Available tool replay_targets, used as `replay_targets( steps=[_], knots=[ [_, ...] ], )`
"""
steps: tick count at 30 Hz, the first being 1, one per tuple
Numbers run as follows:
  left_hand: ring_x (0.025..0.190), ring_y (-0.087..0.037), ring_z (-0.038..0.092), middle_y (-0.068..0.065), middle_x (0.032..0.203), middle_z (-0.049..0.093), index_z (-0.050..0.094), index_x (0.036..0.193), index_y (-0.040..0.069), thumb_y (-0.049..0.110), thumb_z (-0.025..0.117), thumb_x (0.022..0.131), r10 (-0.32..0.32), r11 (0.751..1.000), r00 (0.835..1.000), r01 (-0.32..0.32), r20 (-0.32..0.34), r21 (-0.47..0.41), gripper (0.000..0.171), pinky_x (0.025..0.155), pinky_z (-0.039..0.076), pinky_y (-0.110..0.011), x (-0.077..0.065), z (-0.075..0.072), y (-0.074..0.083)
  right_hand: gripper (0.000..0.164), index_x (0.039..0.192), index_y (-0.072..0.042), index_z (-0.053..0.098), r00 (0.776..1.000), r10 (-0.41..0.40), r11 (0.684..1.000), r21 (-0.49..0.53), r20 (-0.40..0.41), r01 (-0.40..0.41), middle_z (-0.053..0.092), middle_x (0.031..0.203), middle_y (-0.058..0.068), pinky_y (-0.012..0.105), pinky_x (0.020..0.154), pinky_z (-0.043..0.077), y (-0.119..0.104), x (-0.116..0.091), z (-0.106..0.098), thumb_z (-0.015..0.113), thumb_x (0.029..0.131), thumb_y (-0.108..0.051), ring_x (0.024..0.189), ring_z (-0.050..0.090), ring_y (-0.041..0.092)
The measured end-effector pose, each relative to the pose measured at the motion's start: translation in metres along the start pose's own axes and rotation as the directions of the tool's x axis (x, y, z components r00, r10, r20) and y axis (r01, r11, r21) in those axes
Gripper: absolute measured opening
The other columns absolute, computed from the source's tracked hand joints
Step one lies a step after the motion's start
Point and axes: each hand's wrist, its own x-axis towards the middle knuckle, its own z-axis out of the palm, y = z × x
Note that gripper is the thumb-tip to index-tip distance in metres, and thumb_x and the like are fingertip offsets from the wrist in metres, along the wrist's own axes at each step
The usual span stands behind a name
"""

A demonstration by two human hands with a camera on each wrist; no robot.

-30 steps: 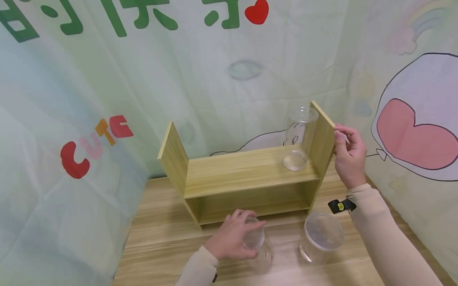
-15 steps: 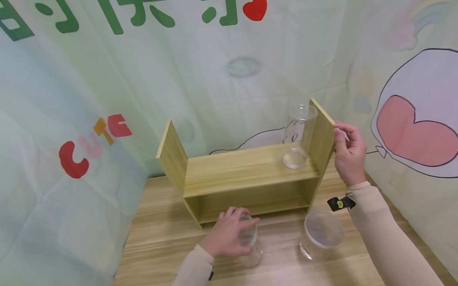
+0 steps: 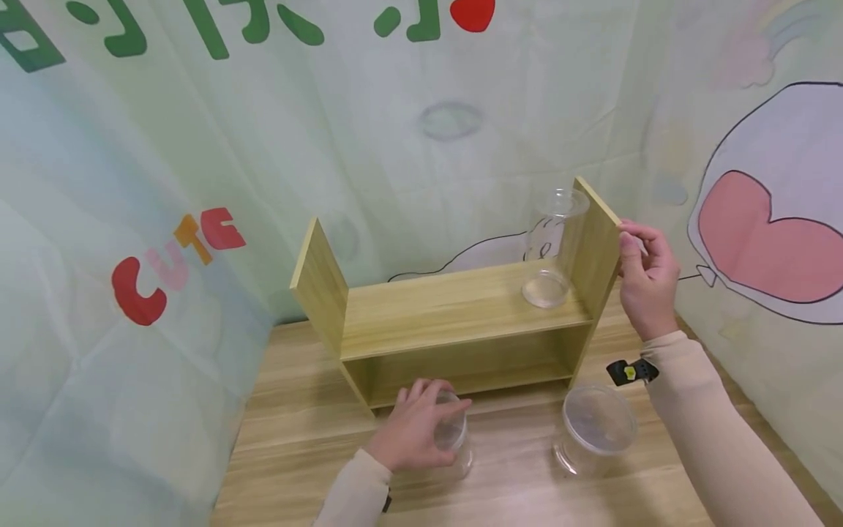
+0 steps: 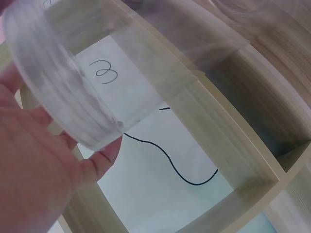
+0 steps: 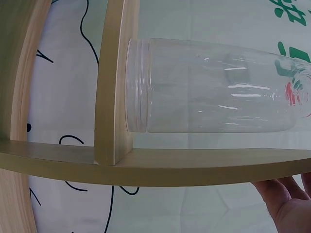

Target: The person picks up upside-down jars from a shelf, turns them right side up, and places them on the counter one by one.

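My left hand (image 3: 413, 432) grips a clear plastic jar (image 3: 454, 432) from above, thumb and fingers spread round its ridged lid (image 4: 53, 77). The jar is in front of the lower shelf bay, with its body partly hidden by the hand. My right hand (image 3: 648, 285) holds the outer edge of the wooden shelf's right side panel (image 3: 596, 252), with curled fingertips at its upper front corner. Inside that panel another clear jar (image 5: 214, 87) stands on the upper board (image 3: 428, 311), its ridged end down against the wood.
A third clear jar (image 3: 599, 421) with a flat, wide lid stands on the wood-grain table (image 3: 514, 498) before the shelf's right end, near the right forearm. The left side panel (image 3: 319, 285) rises at the other end. Printed cloth (image 3: 395, 176) hangs close behind and on both sides.
My left hand has carried its jar a little to the left, toward the shelf front. The right hand keeps its hold on the side panel, and the view has tilted slightly.
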Motion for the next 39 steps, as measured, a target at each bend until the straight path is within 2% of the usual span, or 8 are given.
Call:
replay_targets(
  steps=[6, 14, 18, 32, 39],
  knots=[
    [0.113, -0.020, 0.033, 0.000, 0.129, 0.041, 0.046, 0.131, 0.036, 0.042, 0.074, 0.063, -0.023, 1.000, 1.000, 0.023, 0.019, -0.010, 0.074, 0.081, 0.031, -0.040, 0.001, -0.001, -0.002, 0.026, 0.114, 0.000, 0.053, 1.000, 0.003, 0.998, -0.063, 0.011, -0.002, 0.050, 0.123, 0.011, 0.022, 0.078, 0.048, -0.015, -0.001, 0.003, 0.046, 0.094, -0.015, 0.102, 0.054, 0.022],
    [0.114, -0.020, 0.033, 0.000, 0.130, 0.041, 0.049, 0.129, 0.035, 0.041, 0.074, 0.062, -0.036, 0.999, 0.999, 0.037, 0.013, -0.011, 0.072, 0.083, 0.031, -0.041, -0.002, 0.003, -0.004, 0.026, 0.113, 0.003, 0.053, 1.000, -0.018, 0.996, -0.090, -0.002, 0.017, 0.051, 0.120, 0.012, 0.020, 0.080, 0.046, -0.014, -0.005, 0.006, 0.046, 0.094, -0.013, 0.103, 0.052, 0.019],
    [0.115, -0.021, 0.033, 0.001, 0.131, 0.040, 0.047, 0.129, 0.037, 0.038, 0.073, 0.062, -0.037, 0.999, 0.999, 0.037, 0.019, -0.011, 0.072, 0.083, 0.030, -0.042, -0.001, 0.004, -0.004, 0.025, 0.113, 0.002, 0.053, 1.000, -0.024, 0.996, -0.080, -0.002, 0.024, 0.050, 0.120, 0.012, 0.019, 0.077, 0.047, -0.013, -0.006, 0.007, 0.047, 0.094, -0.013, 0.100, 0.053, 0.019],
    [0.123, -0.023, 0.029, 0.000, 0.138, 0.035, 0.047, 0.131, 0.033, 0.038, 0.071, 0.069, -0.024, 0.998, 0.999, 0.026, 0.037, -0.050, 0.066, 0.090, 0.030, -0.049, 0.001, 0.003, -0.002, 0.026, 0.112, 0.006, 0.053, 0.999, -0.037, 0.999, 0.011, -0.010, 0.037, 0.050, 0.120, 0.014, 0.017, 0.064, 0.048, -0.012, -0.004, 0.005, 0.048, 0.093, -0.011, 0.087, 0.056, 0.019],
    [0.128, -0.028, 0.026, -0.003, 0.142, 0.030, 0.042, 0.134, 0.033, 0.045, 0.073, 0.067, -0.015, 0.999, 1.000, 0.016, 0.024, -0.049, 0.074, 0.096, 0.026, -0.057, 0.001, 0.001, -0.004, 0.025, 0.113, 0.004, 0.053, 1.000, -0.024, 1.000, 0.004, -0.003, 0.024, 0.050, 0.120, 0.014, 0.018, 0.068, 0.049, -0.012, -0.004, 0.005, 0.047, 0.094, -0.012, 0.089, 0.056, 0.021]
  ],
)
